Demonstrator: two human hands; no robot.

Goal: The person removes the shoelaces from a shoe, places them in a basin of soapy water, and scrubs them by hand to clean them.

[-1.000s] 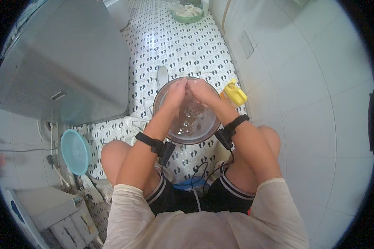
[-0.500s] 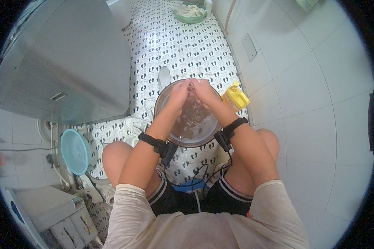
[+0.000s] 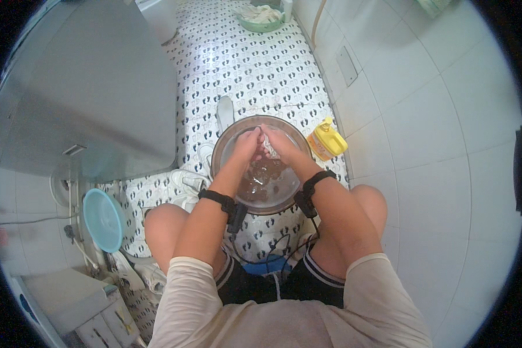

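Note:
A round brown-rimmed basin [image 3: 223, 142] of murky, sudsy water [image 3: 267, 188] stands on the floor between my knees. Over its far half, my left hand [image 3: 249, 144] and my right hand [image 3: 279, 144] are pressed together, fingers curled inward. Between them shows a small whitish wet bundle [image 3: 268, 146], like laces or thin cloth; its exact kind cannot be made out. Just beyond the basin's left rim lies a pale insole [image 3: 225, 113]. White shoes [image 3: 189, 181] sit left of the basin, and a yellow jug with a pump top [image 3: 328, 140] stands at its right.
A large grey metal appliance [image 3: 93, 87] rises at the left. Below it a light-blue basin [image 3: 104, 220] leans near pipes. A green basin with pale cloth [image 3: 261, 20] rests at the far end. Tiled wall [image 3: 423, 127] bounds the right side. Black cables [image 3: 272, 255] hang from my wrist straps.
My joined hands have dropped lower and slightly nearer, from the far rim to over the water. The whitish bundle shows more clearly between them. The whole view has shifted a little.

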